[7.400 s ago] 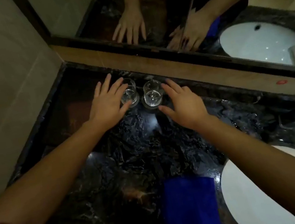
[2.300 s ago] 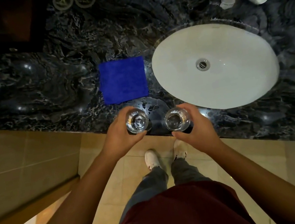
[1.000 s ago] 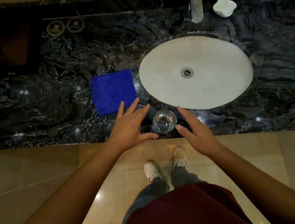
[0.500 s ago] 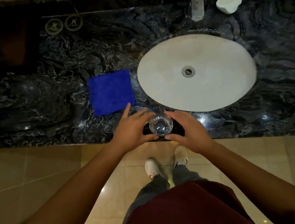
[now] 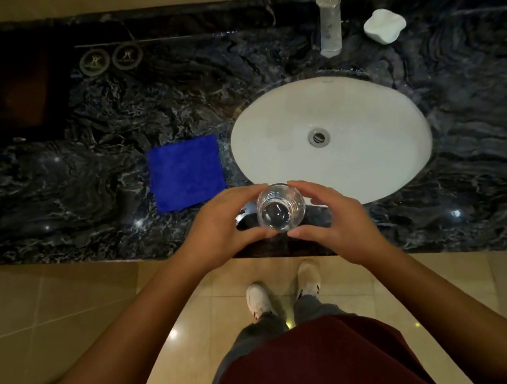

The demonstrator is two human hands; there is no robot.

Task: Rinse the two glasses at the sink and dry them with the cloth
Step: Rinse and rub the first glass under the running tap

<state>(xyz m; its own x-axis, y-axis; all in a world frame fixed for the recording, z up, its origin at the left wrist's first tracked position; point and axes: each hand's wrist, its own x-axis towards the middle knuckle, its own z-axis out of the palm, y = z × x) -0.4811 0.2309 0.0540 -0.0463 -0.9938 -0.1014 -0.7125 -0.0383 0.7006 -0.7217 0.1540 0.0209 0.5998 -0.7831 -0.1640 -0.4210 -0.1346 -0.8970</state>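
A clear glass is over the front edge of the dark marble counter, seen from above. My left hand grips its left side and my right hand grips its right side, fingers and thumbs curled round it. A shiny patch shows inside my left hand's curl; I cannot tell whether it is the second glass. The folded blue cloth lies flat on the counter just beyond my left hand. The white oval sink is to the right of the cloth, beyond my right hand.
A chrome faucet stands behind the sink, with a white soap dish to its right. Two round coasters sit at the back left. My feet are on beige floor tiles below the counter edge.
A second ago both hands were open on either side of the glass on the counter; now they have closed round it and it looks nearer the camera.
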